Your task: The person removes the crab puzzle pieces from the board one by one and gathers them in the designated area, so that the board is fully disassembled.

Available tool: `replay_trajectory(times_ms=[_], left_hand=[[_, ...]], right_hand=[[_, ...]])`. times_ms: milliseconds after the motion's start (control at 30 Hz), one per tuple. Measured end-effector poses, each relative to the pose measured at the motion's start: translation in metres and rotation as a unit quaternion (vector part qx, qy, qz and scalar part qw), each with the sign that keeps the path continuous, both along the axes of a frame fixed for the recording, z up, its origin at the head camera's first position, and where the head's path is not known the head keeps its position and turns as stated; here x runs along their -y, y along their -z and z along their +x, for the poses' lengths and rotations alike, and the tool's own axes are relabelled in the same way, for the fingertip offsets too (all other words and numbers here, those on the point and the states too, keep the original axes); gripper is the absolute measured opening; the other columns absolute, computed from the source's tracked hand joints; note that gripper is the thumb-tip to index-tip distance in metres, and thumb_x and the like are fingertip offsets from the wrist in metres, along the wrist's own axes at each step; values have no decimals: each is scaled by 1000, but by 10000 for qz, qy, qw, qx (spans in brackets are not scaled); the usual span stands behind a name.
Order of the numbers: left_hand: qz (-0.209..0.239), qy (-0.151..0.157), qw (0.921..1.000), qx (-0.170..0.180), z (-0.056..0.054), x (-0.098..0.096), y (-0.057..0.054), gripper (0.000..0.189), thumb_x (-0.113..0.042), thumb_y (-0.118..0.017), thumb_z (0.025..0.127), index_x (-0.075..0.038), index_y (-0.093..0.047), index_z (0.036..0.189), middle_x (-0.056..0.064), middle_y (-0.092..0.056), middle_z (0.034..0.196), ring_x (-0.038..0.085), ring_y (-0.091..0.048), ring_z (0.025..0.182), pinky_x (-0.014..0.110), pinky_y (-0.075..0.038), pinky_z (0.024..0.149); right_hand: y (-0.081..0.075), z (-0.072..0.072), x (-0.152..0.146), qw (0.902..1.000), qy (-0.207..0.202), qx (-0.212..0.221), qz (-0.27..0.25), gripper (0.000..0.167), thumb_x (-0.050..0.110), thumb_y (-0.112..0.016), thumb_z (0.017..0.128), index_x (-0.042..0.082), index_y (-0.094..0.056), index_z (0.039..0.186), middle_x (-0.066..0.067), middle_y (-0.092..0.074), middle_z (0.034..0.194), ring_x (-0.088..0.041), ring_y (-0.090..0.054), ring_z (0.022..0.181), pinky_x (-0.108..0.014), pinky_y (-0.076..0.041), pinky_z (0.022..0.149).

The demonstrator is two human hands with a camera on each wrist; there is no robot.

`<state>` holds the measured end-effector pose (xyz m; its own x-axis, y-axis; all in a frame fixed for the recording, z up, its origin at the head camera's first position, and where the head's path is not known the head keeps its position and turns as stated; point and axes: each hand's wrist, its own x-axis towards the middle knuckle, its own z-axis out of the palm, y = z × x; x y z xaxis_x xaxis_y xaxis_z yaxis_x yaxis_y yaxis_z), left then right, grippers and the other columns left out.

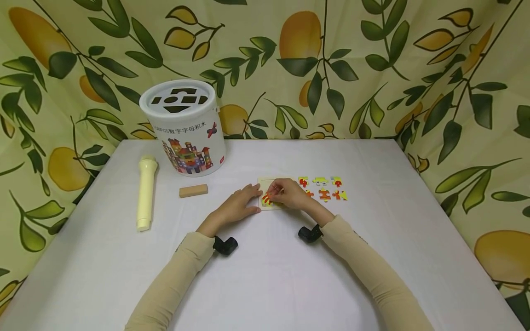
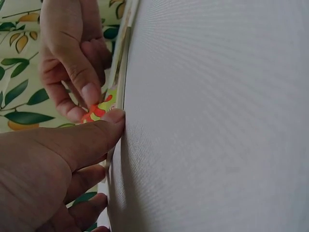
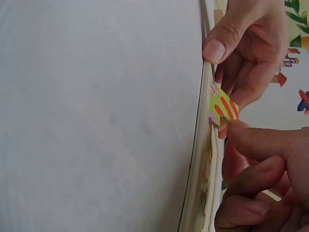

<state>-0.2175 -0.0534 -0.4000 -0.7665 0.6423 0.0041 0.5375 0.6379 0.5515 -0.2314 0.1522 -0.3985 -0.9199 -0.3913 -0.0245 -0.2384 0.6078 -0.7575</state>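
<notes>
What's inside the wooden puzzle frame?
A tilted, red-striped puzzle piece, pinched by the right hand over the left part of the frame; pale board beyond it. The hand covers much of the rest; any pieces underneath can't be seen.

Your board [image 1: 263, 183] lies on the table [image 1: 265, 271], your left hand [image 1: 238, 203] at its 9 o'clock edge, your right hand [image 1: 290, 193] over it with a piece [image 1: 266, 199] near its 8 o'clock corner. Other pieces [image 1: 325, 196] lie in two rows at 3 o'clock. At 9 lies the block [image 1: 193, 191], the tube [image 1: 146, 195] beyond; the tub [image 1: 192, 149] stands at 10.
</notes>
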Motion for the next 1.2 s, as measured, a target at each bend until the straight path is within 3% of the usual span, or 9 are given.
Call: replay_trajectory(times_ms=[200,400,667,967,1200], left_hand=[[58,19,10000,-1,1,0,0,52,-22,-62,87,0,-47,131,15,-31,148,36,-23,138,53,-23,109],[60,45,9999,-80,0,1,0,51,-23,-62,88,0,-47,131,16,-32,148,37,-24,137,54,-23,108],[49,52,10000,-42,-2,0,-1,52,-22,-62,88,0,-47,132,16,-31,148,37,-23,138,54,-22,109],[52,88,9999,-28,-3,-1,1,52,-23,-61,88,0,-46,133,16,-30,148,37,-22,138,53,-21,110],[-28,29,10000,-73,-3,0,0,52,-23,-61,88,0,-46,133,15,-30,148,36,-22,138,52,-21,110]], right_hand=[[1,0,-6,9994,-94,-158,-297,6,3,-65,82,3,-66,88,-7,-64,78,-10,-53,69,-22,-42,65],[-3,1,-12,9967,193,263,-740,6,2,-63,84,1,-65,89,-9,-65,80,-10,-58,67,-22,-47,61],[-3,-2,-19,9927,579,555,-901,11,5,-64,84,2,-65,94,-7,-63,80,-12,-53,69,-20,-43,59],[-4,-3,-33,9890,876,911,-763,15,16,-67,83,7,-67,96,-2,-64,83,-13,-54,76,-22,-44,66],[-7,9,-69,9871,1104,1075,-436,21,21,-71,80,9,-72,98,-3,-69,95,-12,-54,82,-24,-45,68]])
